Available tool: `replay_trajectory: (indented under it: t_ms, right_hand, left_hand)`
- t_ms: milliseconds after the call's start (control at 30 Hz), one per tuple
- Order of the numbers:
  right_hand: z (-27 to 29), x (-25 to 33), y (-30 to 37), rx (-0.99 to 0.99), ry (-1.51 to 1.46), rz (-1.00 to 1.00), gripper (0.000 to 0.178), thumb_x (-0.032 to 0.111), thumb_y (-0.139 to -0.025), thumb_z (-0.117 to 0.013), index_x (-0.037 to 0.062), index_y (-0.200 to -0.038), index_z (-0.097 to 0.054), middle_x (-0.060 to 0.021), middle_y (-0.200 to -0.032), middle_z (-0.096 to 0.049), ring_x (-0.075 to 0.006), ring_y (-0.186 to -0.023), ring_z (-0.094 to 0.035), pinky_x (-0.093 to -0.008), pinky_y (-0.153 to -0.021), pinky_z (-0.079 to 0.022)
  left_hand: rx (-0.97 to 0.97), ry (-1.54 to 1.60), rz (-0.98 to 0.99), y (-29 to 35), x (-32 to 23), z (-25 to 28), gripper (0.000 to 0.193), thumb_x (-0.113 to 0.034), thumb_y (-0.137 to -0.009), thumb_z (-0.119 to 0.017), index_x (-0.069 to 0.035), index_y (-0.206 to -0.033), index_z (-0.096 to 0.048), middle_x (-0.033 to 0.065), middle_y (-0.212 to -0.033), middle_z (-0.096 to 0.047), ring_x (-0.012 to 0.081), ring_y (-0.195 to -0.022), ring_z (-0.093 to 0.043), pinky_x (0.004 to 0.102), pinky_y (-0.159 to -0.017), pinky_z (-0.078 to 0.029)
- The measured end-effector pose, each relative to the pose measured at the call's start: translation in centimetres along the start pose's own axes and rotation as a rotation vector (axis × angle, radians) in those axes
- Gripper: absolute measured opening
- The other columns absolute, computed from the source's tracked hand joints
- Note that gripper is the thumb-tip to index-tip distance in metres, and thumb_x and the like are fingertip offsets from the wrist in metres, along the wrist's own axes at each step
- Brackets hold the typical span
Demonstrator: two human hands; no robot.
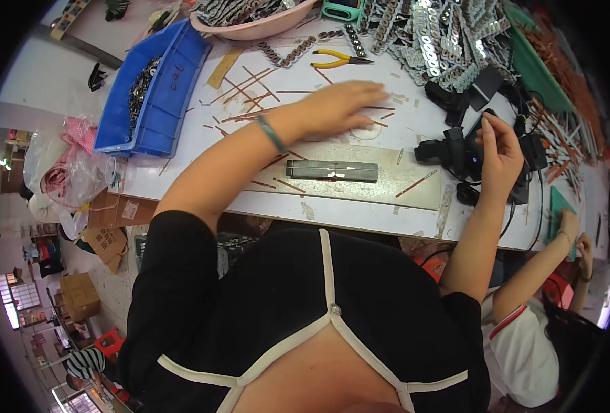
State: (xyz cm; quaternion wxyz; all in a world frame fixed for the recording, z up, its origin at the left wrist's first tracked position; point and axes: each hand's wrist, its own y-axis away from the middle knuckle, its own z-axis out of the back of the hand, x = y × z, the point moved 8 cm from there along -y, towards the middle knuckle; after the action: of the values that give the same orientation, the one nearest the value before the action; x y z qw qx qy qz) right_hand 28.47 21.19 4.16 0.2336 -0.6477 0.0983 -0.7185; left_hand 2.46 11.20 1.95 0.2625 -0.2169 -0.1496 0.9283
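My left hand (343, 107) lies flat, fingers spread, on the white table (181, 172), over a small pale round piece (367, 132) and among thin brown sticks (250, 86). It holds nothing. A green band circles that wrist. My right hand (501, 155) grips a black device (456, 153) with cables at the right side of the table. Between the two hands, nearer my body, a dark metal bar (332, 170) rests on a grey plate (415, 172).
A blue bin (170, 89) of small metal parts stands at the left. A pink bowl (250, 27), yellow-handled pliers (336, 60) and heaps of perforated metal strips (435, 41) lie at the back. A co-worker's arm (546, 258) reaches in at the lower right.
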Motion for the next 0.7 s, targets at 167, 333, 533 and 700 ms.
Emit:
replay_trajectory:
  t_ms: [167,333,533,700]
  right_hand:
    - [-0.1,-0.6,-0.6,-0.036,0.025,-0.012,0.018,0.009,-0.092,-0.065,-0.0011,-0.107,-0.068,-0.0023,-0.087,-0.064,-0.0066,-0.076,-0.059,-0.0192,-0.068,-0.047]
    - [-1.3,-0.4,-0.5,0.081,0.056,0.052,0.018,0.009,-0.094,-0.062,-0.0032,-0.106,-0.066,-0.0018,-0.082,-0.061,-0.0075,-0.071,-0.052,-0.0200,-0.064,-0.042]
    - [0.6,-2.2,-0.1,0.114,0.128,-0.012,0.022,0.013,-0.096,-0.060,-0.0013,-0.112,-0.065,-0.0028,-0.087,-0.062,-0.0081,-0.076,-0.056,-0.0201,-0.067,-0.046]
    - [-1.1,-1.5,-0.3,0.140,0.192,0.034,0.021,0.015,-0.097,-0.059,-0.0012,-0.109,-0.065,-0.0007,-0.082,-0.058,-0.0068,-0.071,-0.050,-0.0198,-0.062,-0.042]
  left_hand:
    - [0.249,-0.155,-0.034,-0.7,0.3,-2.1,0.030,-0.015,-0.088,-0.060,-0.008,-0.117,-0.062,0.0114,-0.118,-0.061,0.0308,-0.113,-0.057,0.0380,-0.090,-0.051]
    - [0.195,-0.399,0.080,-0.1,-0.8,-2.4,0.015,-0.013,-0.085,-0.055,-0.003,-0.087,-0.065,0.0150,-0.090,-0.064,0.0308,-0.088,-0.065,0.0413,-0.074,-0.055]
    - [0.035,-0.385,0.221,1.7,4.2,-0.9,0.011,-0.015,-0.081,-0.059,-0.007,-0.082,-0.065,0.0103,-0.079,-0.066,0.0318,-0.080,-0.067,0.0434,-0.069,-0.055]
    - [0.177,-0.472,0.336,4.1,4.7,2.8,0.018,-0.018,-0.080,-0.060,-0.011,-0.095,-0.067,0.0100,-0.105,-0.067,0.0274,-0.105,-0.062,0.0430,-0.083,-0.050]
